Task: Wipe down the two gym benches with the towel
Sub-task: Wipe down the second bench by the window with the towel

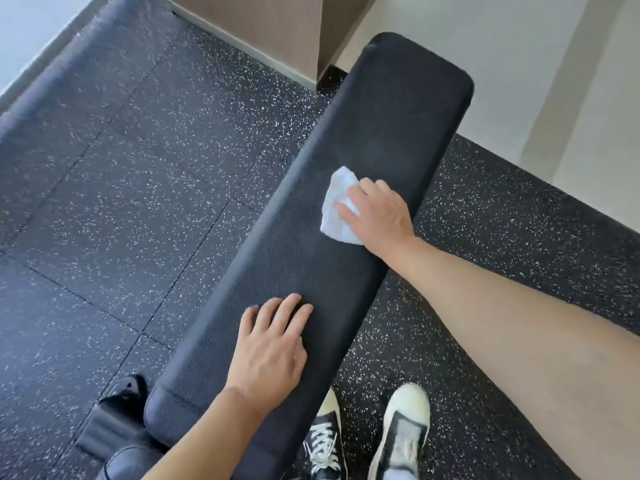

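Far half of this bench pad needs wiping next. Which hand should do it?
Right. The right hand already presses the towel on the bench mid-pad, nearest the far end. The left hand rests flat near the close end, holding nothing.

The right hand [377,214] covers the near part of the white towel [337,206], so its full spread cannot be told. Below the left hand [270,355], the bench [346,202] runs off the bottom edge, its frame unseen. Both shoes [401,431] are also cut there.
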`<state>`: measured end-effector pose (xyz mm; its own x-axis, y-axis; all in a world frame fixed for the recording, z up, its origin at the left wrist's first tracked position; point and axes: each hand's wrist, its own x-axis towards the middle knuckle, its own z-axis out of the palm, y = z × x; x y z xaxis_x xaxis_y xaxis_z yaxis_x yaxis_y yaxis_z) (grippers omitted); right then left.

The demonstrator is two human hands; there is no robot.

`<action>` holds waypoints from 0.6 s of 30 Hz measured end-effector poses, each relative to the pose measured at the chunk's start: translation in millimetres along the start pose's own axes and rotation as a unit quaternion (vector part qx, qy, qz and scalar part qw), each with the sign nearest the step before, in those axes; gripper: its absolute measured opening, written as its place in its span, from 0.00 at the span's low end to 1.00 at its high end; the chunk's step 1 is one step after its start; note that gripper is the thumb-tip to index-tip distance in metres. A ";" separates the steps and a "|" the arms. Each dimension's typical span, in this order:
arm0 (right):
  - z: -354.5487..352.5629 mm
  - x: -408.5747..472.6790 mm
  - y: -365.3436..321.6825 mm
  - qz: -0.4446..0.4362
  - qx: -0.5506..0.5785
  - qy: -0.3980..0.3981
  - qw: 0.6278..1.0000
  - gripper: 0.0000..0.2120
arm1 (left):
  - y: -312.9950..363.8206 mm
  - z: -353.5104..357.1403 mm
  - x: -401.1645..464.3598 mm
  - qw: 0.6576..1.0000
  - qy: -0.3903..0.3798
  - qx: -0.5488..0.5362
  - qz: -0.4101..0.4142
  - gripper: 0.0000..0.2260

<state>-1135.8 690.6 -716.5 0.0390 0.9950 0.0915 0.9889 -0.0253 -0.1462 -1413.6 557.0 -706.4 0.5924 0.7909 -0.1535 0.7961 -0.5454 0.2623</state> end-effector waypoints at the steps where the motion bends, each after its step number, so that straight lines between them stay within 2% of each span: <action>1: 1.2 8.4 0.0 0.030 -0.005 -0.005 1.000 0.17 | -2.8 -5.7 14.9 1.000 -0.002 0.003 0.002 0.25; 5: 8.3 2.4 -15.5 0.082 0.007 0.027 0.996 0.15 | -9.8 -25.0 86.9 0.999 -0.013 -0.013 -0.032 0.28; 10: 14.0 3.0 24.0 -0.071 0.022 0.043 0.996 0.16 | -4.2 -32.1 167.8 0.998 -0.012 -0.043 -0.040 0.25; 12: 12.5 32.8 56.5 -0.071 0.012 0.064 0.995 0.16 | 1.7 -33.8 197.7 0.998 -0.013 -0.041 -0.045 0.25; 15: 6.8 94.9 102.6 -0.020 0.014 0.099 0.995 0.16 | 11.9 -38.4 242.8 0.998 -0.014 -0.040 -0.054 0.25; 18: 7.0 151.3 133.0 -0.020 0.011 0.072 0.997 0.16 | 22.8 -43.8 293.9 0.997 -0.012 -0.045 -0.058 0.26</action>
<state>-999.3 838.4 -728.9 0.0216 0.9709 0.2386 0.9869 0.0174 -0.1603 -1226.8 789.1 -703.8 0.5011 0.8396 -0.2096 0.8455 -0.4234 0.3254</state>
